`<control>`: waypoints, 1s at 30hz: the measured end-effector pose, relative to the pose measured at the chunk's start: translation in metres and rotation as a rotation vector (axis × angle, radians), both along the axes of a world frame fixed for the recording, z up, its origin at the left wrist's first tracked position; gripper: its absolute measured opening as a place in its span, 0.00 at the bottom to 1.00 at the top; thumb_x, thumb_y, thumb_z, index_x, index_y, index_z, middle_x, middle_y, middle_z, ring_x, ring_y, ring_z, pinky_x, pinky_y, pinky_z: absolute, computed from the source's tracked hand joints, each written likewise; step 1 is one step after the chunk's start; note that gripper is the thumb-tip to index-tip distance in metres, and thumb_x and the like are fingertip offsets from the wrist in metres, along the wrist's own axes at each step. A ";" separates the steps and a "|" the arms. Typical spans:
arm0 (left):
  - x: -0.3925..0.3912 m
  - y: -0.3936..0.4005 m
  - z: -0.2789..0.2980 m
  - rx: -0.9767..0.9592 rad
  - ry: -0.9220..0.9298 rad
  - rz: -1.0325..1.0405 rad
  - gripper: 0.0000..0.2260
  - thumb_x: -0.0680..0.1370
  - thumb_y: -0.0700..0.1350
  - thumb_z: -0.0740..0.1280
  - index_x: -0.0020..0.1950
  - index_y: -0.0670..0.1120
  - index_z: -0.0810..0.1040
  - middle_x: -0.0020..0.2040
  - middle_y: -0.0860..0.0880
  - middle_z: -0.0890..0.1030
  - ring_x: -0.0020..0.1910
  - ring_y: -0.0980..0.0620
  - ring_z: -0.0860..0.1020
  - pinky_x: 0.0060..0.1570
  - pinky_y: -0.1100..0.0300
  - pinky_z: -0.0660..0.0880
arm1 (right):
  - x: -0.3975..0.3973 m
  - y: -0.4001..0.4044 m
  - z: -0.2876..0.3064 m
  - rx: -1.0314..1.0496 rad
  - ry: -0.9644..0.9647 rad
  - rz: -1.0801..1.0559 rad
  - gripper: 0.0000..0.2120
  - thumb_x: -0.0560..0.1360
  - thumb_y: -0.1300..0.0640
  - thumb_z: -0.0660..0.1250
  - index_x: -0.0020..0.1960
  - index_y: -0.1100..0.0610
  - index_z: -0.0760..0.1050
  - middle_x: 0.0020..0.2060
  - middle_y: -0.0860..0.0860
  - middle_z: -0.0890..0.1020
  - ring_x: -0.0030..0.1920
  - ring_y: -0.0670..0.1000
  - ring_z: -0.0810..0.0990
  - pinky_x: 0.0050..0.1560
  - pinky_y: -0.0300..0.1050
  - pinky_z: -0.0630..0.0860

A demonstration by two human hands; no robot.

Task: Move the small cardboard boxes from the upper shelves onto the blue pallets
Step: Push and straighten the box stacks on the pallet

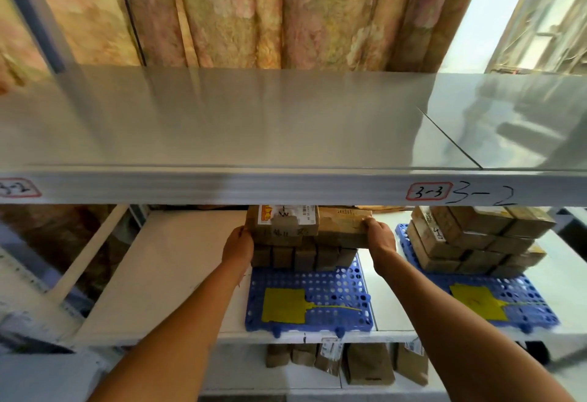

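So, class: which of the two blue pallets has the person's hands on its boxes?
The left pallet: both hands, left and right, grip its top boxes. The right pallet stack sits untouched.

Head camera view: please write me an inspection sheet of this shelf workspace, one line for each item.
Surface: white shelf board carries two blue pallets; the metal shelf above is bare where visible.
Job's things: cardboard boxes stacked at the back of the left blue pallet; a second stack on the right blue pallet.
Clutter: a yellow tag lies on each pallet; more boxes on the shelf below.
Grippers: left hand and right hand press the sides of the top boxes.
Cables: nothing seen.
Surroundings: floral curtain behind; handwritten shelf label reads 3-3, with 3-2 beside it.
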State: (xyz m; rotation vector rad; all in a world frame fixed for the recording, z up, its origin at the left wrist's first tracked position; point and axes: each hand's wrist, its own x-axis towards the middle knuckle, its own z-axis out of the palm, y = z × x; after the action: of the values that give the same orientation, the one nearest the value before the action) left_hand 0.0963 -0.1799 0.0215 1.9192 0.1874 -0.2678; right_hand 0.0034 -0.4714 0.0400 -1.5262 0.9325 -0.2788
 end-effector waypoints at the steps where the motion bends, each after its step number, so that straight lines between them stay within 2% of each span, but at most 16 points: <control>1: 0.000 0.000 0.000 0.002 -0.001 -0.003 0.19 0.85 0.49 0.53 0.69 0.45 0.75 0.64 0.42 0.79 0.58 0.42 0.77 0.60 0.49 0.75 | -0.001 0.000 0.000 0.007 -0.002 0.008 0.22 0.82 0.45 0.61 0.70 0.58 0.71 0.57 0.56 0.77 0.57 0.56 0.76 0.56 0.53 0.72; 4: 0.001 -0.001 0.002 -0.002 0.000 0.005 0.19 0.85 0.49 0.52 0.70 0.45 0.74 0.63 0.41 0.79 0.56 0.42 0.77 0.56 0.52 0.74 | -0.002 0.003 -0.001 0.017 -0.003 0.038 0.22 0.82 0.46 0.62 0.70 0.59 0.71 0.58 0.57 0.78 0.58 0.57 0.77 0.57 0.53 0.73; 7: 0.002 -0.003 0.003 -0.001 -0.003 -0.006 0.19 0.85 0.48 0.52 0.69 0.44 0.75 0.63 0.41 0.79 0.59 0.40 0.77 0.62 0.46 0.75 | 0.000 0.008 0.000 0.020 -0.004 0.082 0.21 0.82 0.47 0.63 0.69 0.59 0.73 0.60 0.58 0.79 0.57 0.57 0.77 0.55 0.52 0.73; 10: 0.001 -0.003 0.003 0.002 -0.004 0.003 0.19 0.85 0.47 0.51 0.68 0.45 0.76 0.63 0.41 0.79 0.58 0.41 0.78 0.63 0.45 0.75 | 0.003 0.011 0.002 0.003 0.013 0.114 0.20 0.83 0.48 0.62 0.68 0.59 0.75 0.59 0.57 0.79 0.57 0.57 0.77 0.54 0.51 0.73; 15: 0.001 0.000 0.001 0.001 -0.045 0.014 0.17 0.85 0.47 0.52 0.65 0.46 0.78 0.60 0.42 0.80 0.55 0.43 0.78 0.60 0.47 0.76 | 0.004 0.005 0.000 -0.031 0.078 0.157 0.12 0.82 0.48 0.62 0.51 0.57 0.75 0.56 0.58 0.79 0.54 0.56 0.77 0.52 0.50 0.71; 17: -0.001 0.000 0.000 0.006 -0.065 0.012 0.17 0.85 0.47 0.52 0.61 0.47 0.79 0.58 0.42 0.81 0.54 0.43 0.79 0.59 0.47 0.77 | 0.005 0.004 -0.001 -0.038 0.074 0.169 0.12 0.82 0.48 0.62 0.47 0.56 0.75 0.54 0.59 0.79 0.52 0.55 0.77 0.51 0.49 0.71; 21: -0.004 -0.003 -0.003 0.045 -0.114 0.046 0.17 0.85 0.46 0.52 0.60 0.47 0.80 0.56 0.42 0.82 0.53 0.42 0.79 0.59 0.45 0.77 | 0.005 0.003 -0.002 -0.103 0.053 0.185 0.14 0.83 0.48 0.61 0.56 0.58 0.78 0.52 0.57 0.80 0.52 0.55 0.78 0.51 0.49 0.73; 26: -0.006 -0.012 -0.004 0.100 -0.133 0.096 0.18 0.85 0.45 0.51 0.54 0.44 0.81 0.53 0.41 0.82 0.50 0.41 0.79 0.55 0.48 0.77 | 0.003 0.001 -0.001 -0.165 0.047 0.213 0.12 0.83 0.49 0.61 0.46 0.52 0.77 0.46 0.54 0.80 0.45 0.51 0.77 0.48 0.47 0.73; 30: -0.010 -0.017 -0.004 0.097 -0.130 0.137 0.17 0.85 0.46 0.51 0.50 0.48 0.79 0.53 0.42 0.82 0.47 0.44 0.78 0.52 0.51 0.76 | 0.005 0.002 0.002 -0.184 0.058 0.226 0.15 0.84 0.48 0.59 0.58 0.57 0.79 0.47 0.53 0.80 0.47 0.52 0.78 0.49 0.48 0.74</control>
State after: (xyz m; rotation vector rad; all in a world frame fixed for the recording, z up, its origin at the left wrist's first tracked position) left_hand 0.0865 -0.1966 0.0170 2.0026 0.2471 -0.0427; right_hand 0.0087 -0.4695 0.0420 -1.8015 0.7864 -0.1615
